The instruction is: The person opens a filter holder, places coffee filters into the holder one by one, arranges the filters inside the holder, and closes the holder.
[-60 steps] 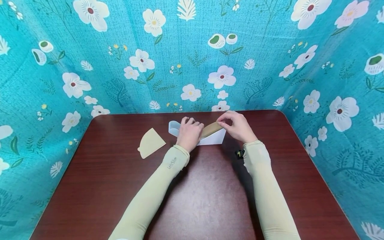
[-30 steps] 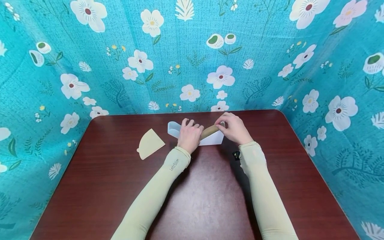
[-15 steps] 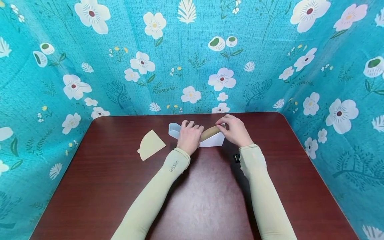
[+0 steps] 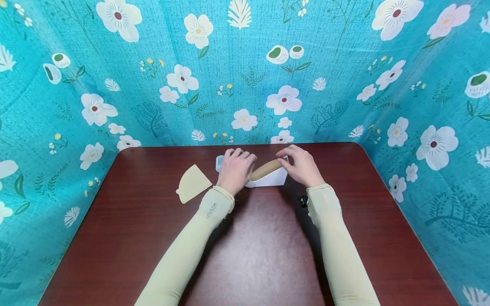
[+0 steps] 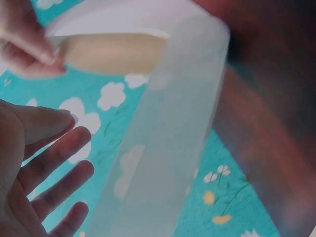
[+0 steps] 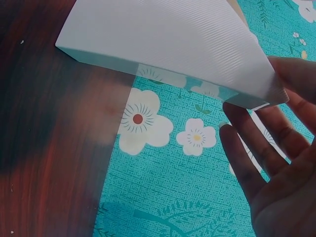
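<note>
A white wedge-shaped paper box (image 4: pixel 272 179) with a tan curved part (image 4: pixel 267 169) is held at the back middle of the table. Pinched by its right corner, it is in my right hand (image 4: pixel 300 166); the right wrist view shows thumb and fingers at the tip of its ribbed white side (image 6: pixel 163 44). From its left end runs a translucent plastic strip (image 5: pixel 168 113). My left hand (image 4: pixel 235 171) is over this strip and hides much of it in the head view. The left wrist view shows those fingers (image 5: pixel 64 182) apart and loosely extended, with nothing between them.
A flat pale-yellow quarter-round piece (image 4: pixel 193 184) with a small tab lies left of the hands. A small black object (image 4: pixel 303 201) shows beside the right sleeve. Behind the dark red wooden table (image 4: pixel 252 255) hangs a turquoise floral cloth (image 4: pixel 214 97).
My left hand has shifted left along the box, baring more of the tan part and covering more of the strip. My right hand keeps its pinch at the right corner.
</note>
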A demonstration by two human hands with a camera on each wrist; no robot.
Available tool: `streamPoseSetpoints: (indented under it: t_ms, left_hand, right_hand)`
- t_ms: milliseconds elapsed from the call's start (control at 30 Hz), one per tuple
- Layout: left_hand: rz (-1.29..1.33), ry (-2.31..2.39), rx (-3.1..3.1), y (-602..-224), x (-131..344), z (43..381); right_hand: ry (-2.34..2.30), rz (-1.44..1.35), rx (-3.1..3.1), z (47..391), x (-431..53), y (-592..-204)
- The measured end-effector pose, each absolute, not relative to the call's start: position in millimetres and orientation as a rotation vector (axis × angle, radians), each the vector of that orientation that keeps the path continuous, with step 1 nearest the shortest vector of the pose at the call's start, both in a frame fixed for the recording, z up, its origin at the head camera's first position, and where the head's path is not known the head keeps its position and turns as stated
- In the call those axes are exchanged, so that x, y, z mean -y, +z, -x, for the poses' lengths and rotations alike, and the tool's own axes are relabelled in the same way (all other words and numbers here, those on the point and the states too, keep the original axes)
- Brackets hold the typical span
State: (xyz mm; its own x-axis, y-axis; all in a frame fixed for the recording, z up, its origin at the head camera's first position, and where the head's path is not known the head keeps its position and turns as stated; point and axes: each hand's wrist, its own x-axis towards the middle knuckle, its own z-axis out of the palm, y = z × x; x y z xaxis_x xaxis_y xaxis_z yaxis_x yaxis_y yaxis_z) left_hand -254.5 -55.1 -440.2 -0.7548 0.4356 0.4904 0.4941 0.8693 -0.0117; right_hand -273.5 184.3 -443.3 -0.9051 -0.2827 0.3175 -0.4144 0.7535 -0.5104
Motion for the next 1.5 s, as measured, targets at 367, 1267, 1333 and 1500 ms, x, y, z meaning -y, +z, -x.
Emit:
streamPoseSetpoints:
  t_ms: [367,1267,1333,1500]
  left_hand:
    - [0.576,-0.387,2.470,-412,116,253]
    - [0.106,-0.660,2.894,-480,251,248]
    - [0.080,-0.664,2.932,-481,252,249]
    - [-0.021,-0.713,3.080,-488,254,250]
  right_hand:
    - [0.891,-0.540,2.712,271,-187,-444]
    - [0.967,-0.577,2.766,270,-189,-456]
    - [0.971,-0.570,2.767,270,-188,-455]
    - [0.978,-0.571,2.767,271,-187,-457]
